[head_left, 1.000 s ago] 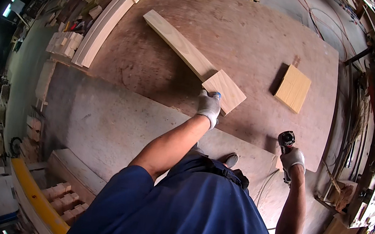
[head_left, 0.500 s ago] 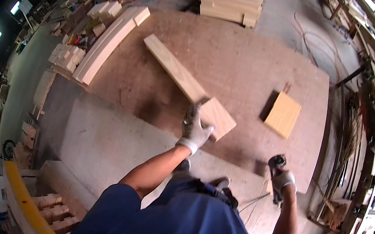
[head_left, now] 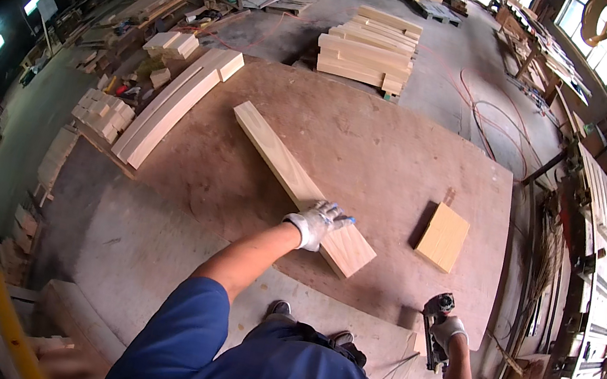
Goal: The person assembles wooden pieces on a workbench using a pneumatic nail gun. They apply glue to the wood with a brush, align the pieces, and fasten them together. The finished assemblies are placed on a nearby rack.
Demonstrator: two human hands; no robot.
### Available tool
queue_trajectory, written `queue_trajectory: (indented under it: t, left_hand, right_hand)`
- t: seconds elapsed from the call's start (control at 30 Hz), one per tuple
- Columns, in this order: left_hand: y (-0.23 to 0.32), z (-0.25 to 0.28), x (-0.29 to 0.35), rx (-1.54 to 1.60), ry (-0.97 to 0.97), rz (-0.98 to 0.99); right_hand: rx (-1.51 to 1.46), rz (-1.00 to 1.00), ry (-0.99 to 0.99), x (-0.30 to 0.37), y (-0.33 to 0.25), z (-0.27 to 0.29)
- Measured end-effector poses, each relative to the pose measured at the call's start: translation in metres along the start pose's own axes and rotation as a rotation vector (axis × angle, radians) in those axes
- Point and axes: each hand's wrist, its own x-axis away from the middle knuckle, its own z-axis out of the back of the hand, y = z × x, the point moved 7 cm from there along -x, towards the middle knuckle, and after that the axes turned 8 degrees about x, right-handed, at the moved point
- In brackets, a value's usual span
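Namely | left hand (head_left: 320, 223): spread, rested over pale block (head_left: 350, 254) and long board (head_left: 277, 156) | right hand (head_left: 449, 331): gripped dark power tool (head_left: 441, 304) | yellowish block (head_left: 443, 237): lay ahead of right hand

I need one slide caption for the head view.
White-gloved left hand rests across a long pale wooden workpiece; right hand grips a black handheld tool.
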Motion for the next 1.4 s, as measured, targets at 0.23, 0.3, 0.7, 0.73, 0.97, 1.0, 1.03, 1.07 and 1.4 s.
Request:
queue_trajectory:
  t: [0.23, 0.3, 0.7, 0.73, 0.97, 1.0, 1.03, 1.07, 1.4]
  left_hand:
    - [-0.009, 0.008, -0.013, -0.032, -0.135, -0.114]
    - [-0.009, 0.011, -0.015, -0.049, -0.096, -0.153]
    - [-0.011, 0.014, -0.024, -0.129, -0.155, -0.165]
    - [-0.011, 0.013, -0.025, -0.134, -0.147, -0.171]
    - [-0.019, 0.006, -0.032, -0.154, -0.164, -0.173]
    - [-0.018, 0.006, -0.034, -0.151, -0.169, -0.182]
    - [-0.018, 0.006, -0.034, -0.150, -0.175, -0.190]
    - [-0.020, 0.006, -0.035, -0.149, -0.182, -0.198]
    - [-0.033, -0.029, -0.012, 0.085, 0.208, -0.322]
  right_hand:
    - [0.064, -0.006, 0.066, 0.004, -0.018, 0.003]
    - [0.062, -0.065, 0.034, 0.015, -0.027, 0.010]
    - [0.074, -0.018, -0.048, 0.011, -0.028, 0.024]
    - [0.083, 0.000, -0.047, 0.007, -0.026, 0.023]
    - [0.158, 0.041, -0.114, -0.004, -0.029, 0.023]
    - [0.150, 0.029, -0.115, -0.005, -0.028, 0.025]
    - [0.156, 0.018, -0.124, -0.004, -0.027, 0.027]
    - [0.161, 0.007, -0.134, -0.002, -0.029, 0.029]
    - [-0.071, -0.020, -0.026, 0.017, -0.060, 0.041]
